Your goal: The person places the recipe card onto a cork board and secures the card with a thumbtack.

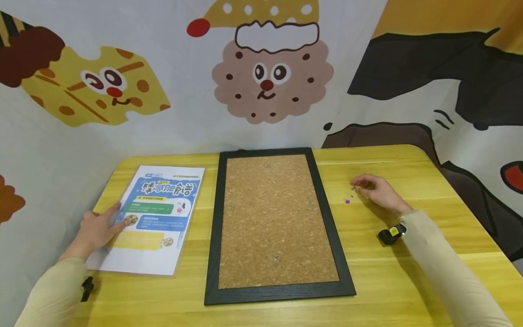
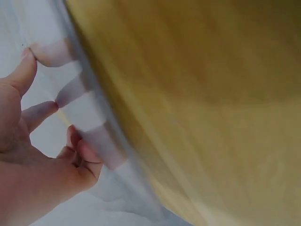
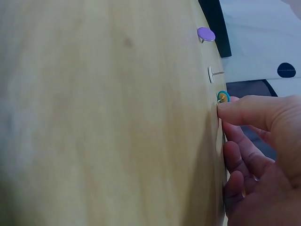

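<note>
My left hand (image 1: pixel 98 229) rests on the left part of a printed plastic-covered sheet (image 1: pixel 167 263), fingers spread and thumb on its face. In the left wrist view the fingertips touch the glossy sheet (image 2: pixel 101 106), which mirrors them. On the table's right side my right hand (image 1: pixel 377 193) has its bent thumb and index finger at a teal-rimmed thumbtack (image 3: pixel 224 97). Whether they pinch it cannot be told; the thumb partly covers that spot. Beside it lie a white thumbtack (image 3: pixel 211 74), its pin sideways, and a purple thumbtack (image 3: pixel 206 34).
Between the hands lies a cork board (image 1: pixel 278 227) in a black frame (image 1: pixel 282 293). The yellow wooden table (image 1: pixel 388 281) meets a cartoon-printed cloth wall (image 1: pixel 175 136) at the back and left. Black wrist cameras sit on both sleeves (image 1: pixel 433 254).
</note>
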